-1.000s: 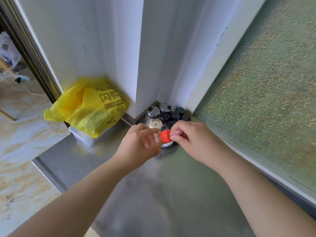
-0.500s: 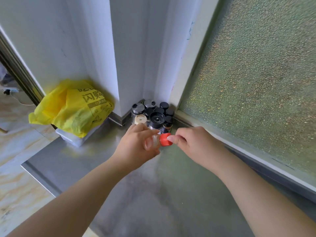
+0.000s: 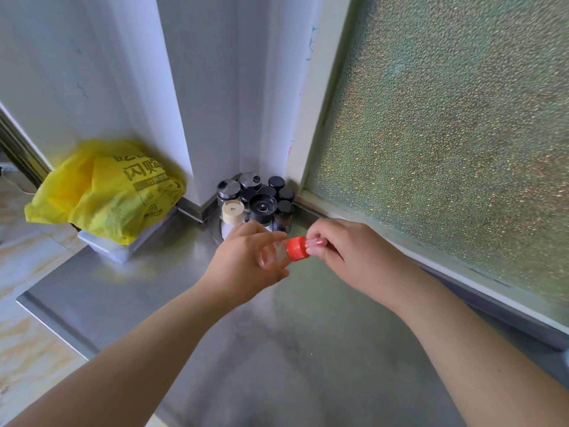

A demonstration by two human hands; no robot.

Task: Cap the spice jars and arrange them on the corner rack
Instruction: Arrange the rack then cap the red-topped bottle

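Lying sideways, the clear jar sat gripped in the left hand, its red cap pointing rightward into the right hand's pinching fingers.

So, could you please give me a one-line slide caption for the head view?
Left hand holds a clear jar while the right hand pinches its red cap, near the corner's capped jars.

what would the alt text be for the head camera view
A left hand grips a small clear jar while the right hand pinches its red cap, above a steel counter. More capped jars stand in the corner; a yellow bag sits left.
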